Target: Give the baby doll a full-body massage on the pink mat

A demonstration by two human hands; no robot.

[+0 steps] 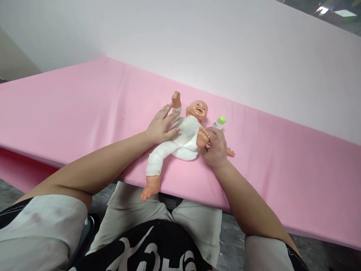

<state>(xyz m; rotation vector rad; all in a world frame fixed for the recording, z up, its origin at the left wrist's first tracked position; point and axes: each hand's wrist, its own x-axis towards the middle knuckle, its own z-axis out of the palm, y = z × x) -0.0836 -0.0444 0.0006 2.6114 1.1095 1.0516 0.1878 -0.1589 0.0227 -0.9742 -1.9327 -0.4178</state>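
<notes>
A baby doll [186, 130] with a white cloth body and plastic head, hands and feet lies on its back on the pink table. My left hand [161, 126] rests spread against the doll's side, close to its raised arm [176, 99]. My right hand [216, 148] is closed around the doll's bent leg, just behind the upturned foot [202, 137]. The other leg [155, 162] hangs toward the front edge, its foot reaching past it. Just beyond my right hand lies a small white bottle with a lime-green cap [222, 120], partly hidden by that hand.
The pink-covered table [282, 162] stretches to both sides, with its front edge close to my lap. A pale wall or panel [180, 45] rises along the back. Below the edge are my light trousers [129, 203] and a dark grey floor.
</notes>
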